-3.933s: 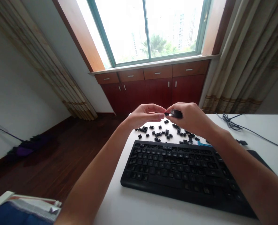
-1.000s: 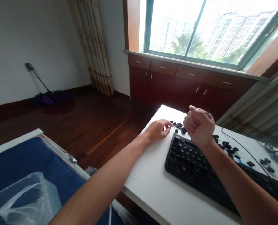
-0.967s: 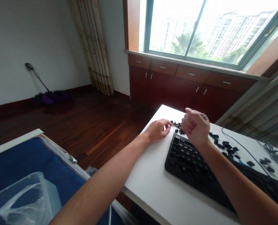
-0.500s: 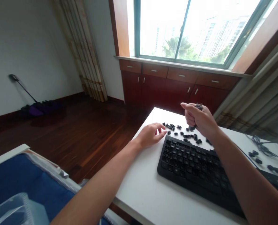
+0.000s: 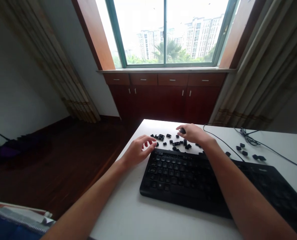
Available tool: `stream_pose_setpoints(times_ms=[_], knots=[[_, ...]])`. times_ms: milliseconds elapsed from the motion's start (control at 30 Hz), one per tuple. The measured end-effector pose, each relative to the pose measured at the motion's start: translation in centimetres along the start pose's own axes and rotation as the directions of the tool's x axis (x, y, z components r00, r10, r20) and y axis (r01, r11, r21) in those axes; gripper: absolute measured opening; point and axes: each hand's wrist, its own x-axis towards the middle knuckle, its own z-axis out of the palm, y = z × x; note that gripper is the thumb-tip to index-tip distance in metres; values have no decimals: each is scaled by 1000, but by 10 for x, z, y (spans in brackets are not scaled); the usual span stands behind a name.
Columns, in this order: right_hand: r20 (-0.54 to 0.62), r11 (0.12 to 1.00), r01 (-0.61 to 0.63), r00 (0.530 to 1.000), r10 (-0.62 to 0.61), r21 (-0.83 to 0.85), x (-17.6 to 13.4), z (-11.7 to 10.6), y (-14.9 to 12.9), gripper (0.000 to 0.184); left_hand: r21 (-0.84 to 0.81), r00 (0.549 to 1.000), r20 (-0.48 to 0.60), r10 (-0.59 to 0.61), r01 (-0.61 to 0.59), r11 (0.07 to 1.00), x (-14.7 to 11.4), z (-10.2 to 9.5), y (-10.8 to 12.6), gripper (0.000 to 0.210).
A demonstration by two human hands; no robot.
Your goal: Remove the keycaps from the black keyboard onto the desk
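Note:
A black keyboard (image 5: 183, 193) lies on the white table with many of its keys off, and loose black keycaps (image 5: 176, 143) are strewn behind it. My left hand (image 5: 139, 148) rests at the keyboard's back left corner, fingers curved and apart, close to a few keycaps. Nothing shows in its grasp. Beyond the keycaps, low over the table, my right hand (image 5: 195, 133) has its fingers closed round a small dark tool (image 5: 182, 130). Most of that tool is covered by the hand, so its kind is unclear. My right forearm hides part of the keyboard.
More keycaps (image 5: 245, 153) and a coiled black cable (image 5: 250, 135) lie on the right of the white table (image 5: 120, 206). Red-brown cabinets (image 5: 161, 100) stand behind it under a window. A blue item with a zip (image 5: 10, 226) is at the lower left.
The view has swung right. My right hand has come down toward the table and turned from an upright fist to palm-down, still with the dark tool. My left hand stays beside the keycaps.

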Motion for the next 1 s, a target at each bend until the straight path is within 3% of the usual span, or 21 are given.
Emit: stream_pose_setpoints(times_ms=[100, 200, 267, 400, 500, 600, 800, 900, 1000], knots=[[72, 1000, 0, 997, 1, -8, 5, 8, -3, 29, 116, 999, 30, 28, -31, 993, 28, -8, 6, 31], [110, 999, -30, 994, 26, 32, 8, 12, -2, 29, 174, 977, 214, 23, -61, 983, 62, -12, 12, 35], [113, 994, -46, 993, 35, 96, 7, 12, -1, 29, 176, 957, 288, 28, -82, 981, 83, -9, 14, 34], [82, 944, -55, 996, 30, 325, 6, -2, 3, 22, 155, 943, 331, 42, -98, 983, 106, 12, 13, 34], [59, 828, -36, 998, 3, 560, 4, -18, 6, 28, 111, 933, 355, 57, -103, 988, 110, 27, 8, 32], [39, 642, -30, 999, 0, 766, 2, -29, 10, 33, 41, 929, 362, 76, -98, 994, 109, 34, 3, 21], [80, 302, -98, 994, 69, 948, -1, -37, 18, 30, -212, 951, 308, 35, 33, 977, 107, 39, -3, 15], [115, 202, -128, 991, 74, 971, -2, -39, 20, 26, -410, 958, 286, -29, 149, 900, 110, 37, -1, 32], [140, 147, -149, 988, 71, 978, -3, -41, 19, 22, -598, 944, 322, -73, 263, 757, 113, 30, 4, 43]])
